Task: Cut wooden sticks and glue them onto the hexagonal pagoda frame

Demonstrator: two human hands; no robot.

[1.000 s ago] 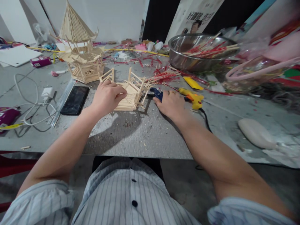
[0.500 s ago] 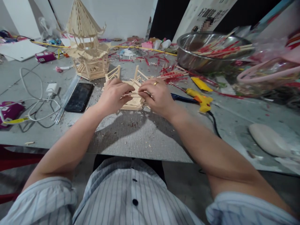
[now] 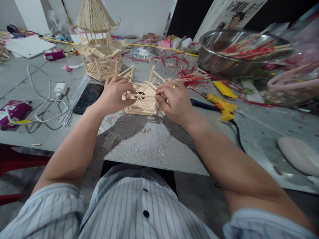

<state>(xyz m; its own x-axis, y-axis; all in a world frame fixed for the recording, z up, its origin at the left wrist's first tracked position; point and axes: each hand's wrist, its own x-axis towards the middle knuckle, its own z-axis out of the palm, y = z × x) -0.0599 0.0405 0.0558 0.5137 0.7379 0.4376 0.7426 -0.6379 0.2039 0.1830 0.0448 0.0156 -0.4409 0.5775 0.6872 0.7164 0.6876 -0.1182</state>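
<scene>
A low, many-sided frame of pale wooden sticks (image 3: pixel 141 109) rests on the table between my hands, with angled posts standing at its back. Across it runs a thin strip of pale wooden stick (image 3: pixel 146 98), held level by its two ends. My left hand (image 3: pixel 116 93) pinches the left end between thumb and fingers. On the other end, my right hand (image 3: pixel 175 99), with a ring on one finger, is closed in a pinch too. The fingers partly cover the frame's sides. Behind my left hand stands a taller stick pagoda (image 3: pixel 101 56) with a pointed roof.
A black phone (image 3: pixel 87 98), a white charger (image 3: pixel 60 89) and its looped cable lie left. At right are a yellow glue gun (image 3: pixel 225 108), a steel basin (image 3: pixel 224 63) of red-wrapped sticks and a pink-rimmed basket (image 3: pixel 291 78). Red scraps litter the back.
My hands have moved apart along the stick strip, baring more of it and of the frame beneath. The whole view has shifted slightly, so things sit further right.
</scene>
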